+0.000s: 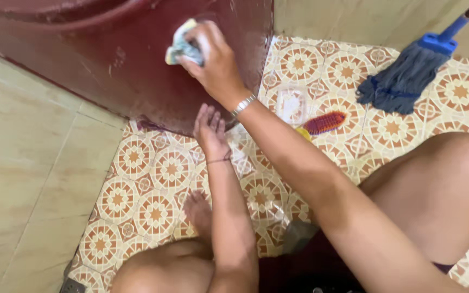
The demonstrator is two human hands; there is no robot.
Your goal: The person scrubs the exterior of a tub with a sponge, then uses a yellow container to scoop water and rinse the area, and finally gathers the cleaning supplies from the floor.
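Up at the far side, one big dark red tub stands on the patterned floor; only its outer wall shows, so what is in it cannot be told. One small clear tray lies on the tiles to the right of the tub, and it looks to hold nothing.

The right hand presses one pale blue-and-white cloth against the tub's wall, fingers curled around the wad and grasping it. A metal bracelet sits on that wrist. The left hand is lower and nearer, just below the right wrist, its fingers stretched out straight and loose together, holding nothing; the fingertips are at the tub's bottom edge, though whether they touch it cannot be told.

One red brush lies right of the tray, with a yellow bit at its near end. One mop, grey strands on a blue head, rests at the far right. One bare foot is planted on the tiles near the left forearm.
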